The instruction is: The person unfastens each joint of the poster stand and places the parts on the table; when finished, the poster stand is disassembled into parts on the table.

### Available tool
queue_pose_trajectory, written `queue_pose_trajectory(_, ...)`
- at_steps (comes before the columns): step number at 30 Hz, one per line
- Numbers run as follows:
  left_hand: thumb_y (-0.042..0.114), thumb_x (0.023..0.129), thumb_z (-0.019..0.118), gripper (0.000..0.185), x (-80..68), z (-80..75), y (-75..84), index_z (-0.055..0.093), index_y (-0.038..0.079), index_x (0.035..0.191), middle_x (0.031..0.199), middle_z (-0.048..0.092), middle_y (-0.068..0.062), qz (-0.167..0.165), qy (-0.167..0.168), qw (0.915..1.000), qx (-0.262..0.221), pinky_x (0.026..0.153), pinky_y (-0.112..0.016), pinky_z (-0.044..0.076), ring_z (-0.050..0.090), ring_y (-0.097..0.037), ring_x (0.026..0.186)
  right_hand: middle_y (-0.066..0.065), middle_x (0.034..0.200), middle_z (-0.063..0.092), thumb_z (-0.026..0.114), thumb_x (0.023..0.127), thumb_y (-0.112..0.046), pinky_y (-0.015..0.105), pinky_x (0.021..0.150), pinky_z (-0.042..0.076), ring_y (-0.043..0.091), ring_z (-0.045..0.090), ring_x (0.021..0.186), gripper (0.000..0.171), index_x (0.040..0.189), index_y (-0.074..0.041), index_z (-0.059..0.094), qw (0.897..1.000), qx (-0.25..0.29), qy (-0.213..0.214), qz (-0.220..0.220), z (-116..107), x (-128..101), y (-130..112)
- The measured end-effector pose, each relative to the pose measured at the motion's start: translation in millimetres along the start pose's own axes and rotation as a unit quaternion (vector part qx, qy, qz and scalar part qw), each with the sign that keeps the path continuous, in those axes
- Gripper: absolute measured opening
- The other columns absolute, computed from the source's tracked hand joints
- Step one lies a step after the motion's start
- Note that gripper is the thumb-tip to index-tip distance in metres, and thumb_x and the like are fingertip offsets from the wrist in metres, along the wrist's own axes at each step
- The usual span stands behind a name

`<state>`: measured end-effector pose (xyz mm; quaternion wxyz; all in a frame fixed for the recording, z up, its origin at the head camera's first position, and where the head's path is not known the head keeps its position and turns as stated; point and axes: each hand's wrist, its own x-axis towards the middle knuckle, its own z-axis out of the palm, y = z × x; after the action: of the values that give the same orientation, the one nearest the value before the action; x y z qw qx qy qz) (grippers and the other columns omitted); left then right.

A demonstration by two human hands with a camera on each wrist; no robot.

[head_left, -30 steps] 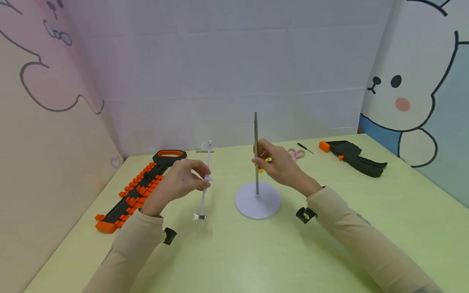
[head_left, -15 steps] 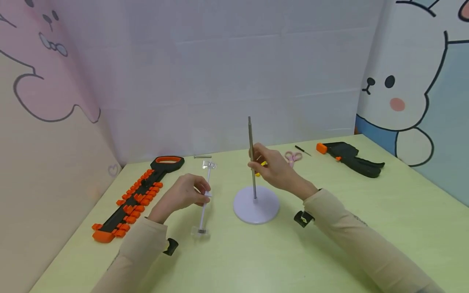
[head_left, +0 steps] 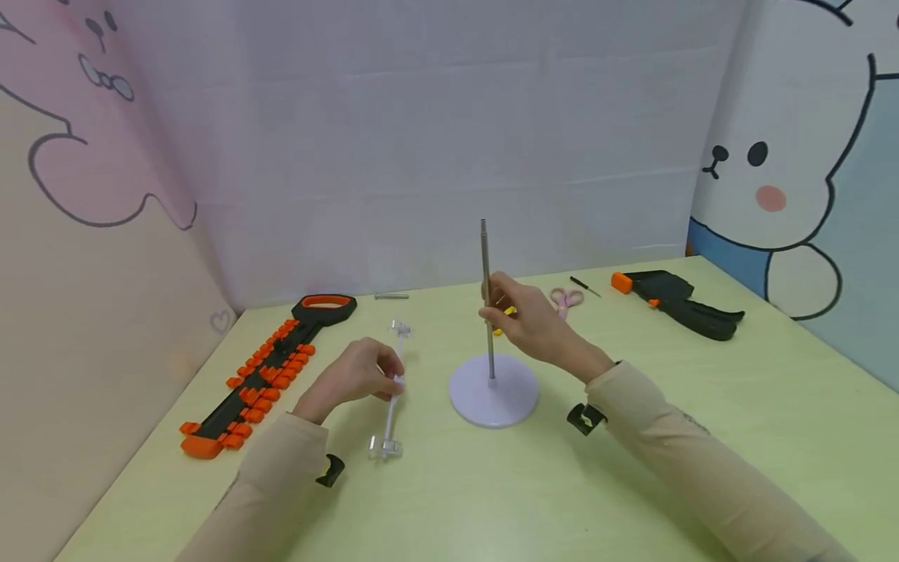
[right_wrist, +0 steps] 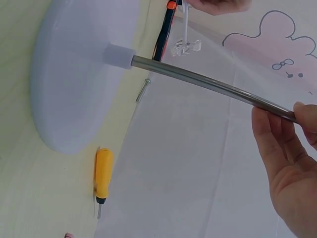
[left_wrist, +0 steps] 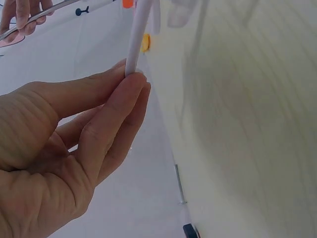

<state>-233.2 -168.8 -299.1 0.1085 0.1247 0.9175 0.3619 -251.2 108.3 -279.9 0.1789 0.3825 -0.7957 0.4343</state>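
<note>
My left hand (head_left: pixel 354 376) pinches a thin white rod (head_left: pixel 390 417) near its middle, just over the table. Clear plastic clips sit at both ends, a near clip (head_left: pixel 384 447) and a far clip (head_left: pixel 400 329). Thumb and fingertips meet on the white rod (left_wrist: pixel 138 37) in the left wrist view. To the right, my right hand (head_left: pixel 534 321) holds an upright metal pole (head_left: pixel 485 261) between thumb and fingers. That pole rises from a round white base (head_left: pixel 495 407) on the table; its white socket (right_wrist: pixel 119 56) shows in the right wrist view.
At left lies a black rack with orange clips (head_left: pixel 260 382). A short metal rod (head_left: pixel 391 297) is at the back. Behind the right hand lie a yellow-handled screwdriver (right_wrist: pixel 103 171), pink scissors (head_left: pixel 564 299) and a small black-handled tool (head_left: pixel 585 286). A black-and-orange gripping tool (head_left: pixel 674 300) is farther right.
My left hand has lowered the white rod and brought it nearer. The short metal rod at the back now shows apart from the far clip. My right hand stays on the pole.
</note>
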Motion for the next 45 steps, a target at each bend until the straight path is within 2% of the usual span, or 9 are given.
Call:
queue_pose_trajectory(5,-0.002,0.076,0.076,0.012,2.4,2.5,-2.6,0.067,-0.001,0.085,0.076,0.060,-0.009,-0.020,-0.007,0.9996,0.017,0.061,-0.029,0.055,0.063,-0.017,0.061,0.011,0.083,0.063,0.062,0.089,0.002,0.031,0.068,0.055,0.022,0.065,0.077,0.014,0.097,-0.002,0.051,1.000,0.005,0.002,-0.006,-0.8,1.1,0.4)
queue_pose_trajectory(12,0.003,0.076,0.078,0.016,9.3,3.6,-2.9,0.068,0.001,0.088,0.077,0.060,-0.009,-0.030,-0.016,0.9983,0.047,0.061,-0.027,0.054,0.063,-0.016,0.060,0.012,0.083,0.063,0.063,0.089,0.001,0.030,0.067,0.055,0.022,0.064,0.076,0.015,0.097,-0.002,0.050,1.000,-0.006,0.014,-0.007,-4.8,0.9,-1.1)
queue_pose_trajectory(17,0.003,0.076,0.078,0.019,9.7,4.6,-4.3,0.068,0.000,0.092,0.080,0.060,-0.009,-0.045,-0.020,0.9978,0.044,0.062,-0.027,0.054,0.063,-0.016,0.061,0.012,0.083,0.063,0.062,0.089,0.002,0.031,0.067,0.055,0.022,0.064,0.076,0.015,0.097,-0.002,0.050,1.000,0.002,0.010,-0.013,-4.1,1.9,-0.9)
queue_pose_trajectory(27,0.004,0.077,0.078,0.022,7.1,7.9,-5.6,0.067,-0.001,0.095,0.083,0.059,-0.009,-0.048,-0.021,0.9981,0.032,0.063,-0.028,0.054,0.063,-0.016,0.063,0.009,0.083,0.062,0.061,0.091,0.000,0.029,0.066,0.055,0.020,0.064,0.076,0.013,0.098,-0.003,0.051,1.000,-0.002,-0.001,-0.005,-2.2,2.7,-0.2)
queue_pose_trajectory(35,0.001,0.076,0.078,0.022,8.1,11.2,-8.5,0.067,-0.002,0.094,0.080,0.057,-0.009,-0.030,-0.021,0.9990,0.023,0.061,-0.028,0.054,0.063,-0.016,0.061,0.013,0.082,0.062,0.062,0.090,0.000,0.029,0.065,0.054,0.023,0.064,0.075,0.013,0.097,-0.003,0.050,1.000,-0.005,-0.001,-0.007,-1.9,0.6,1.8)
queue_pose_trajectory(45,0.004,0.077,0.078,0.024,9.0,12.3,-9.7,0.067,0.000,0.098,0.082,0.059,-0.008,-0.035,-0.024,0.9980,0.046,0.062,-0.027,0.053,0.062,-0.015,0.062,0.007,0.083,0.062,0.061,0.091,-0.001,0.027,0.066,0.054,0.020,0.063,0.076,0.013,0.097,-0.003,0.050,1.000,-0.008,-0.006,-0.003,-1.4,0.1,1.0)
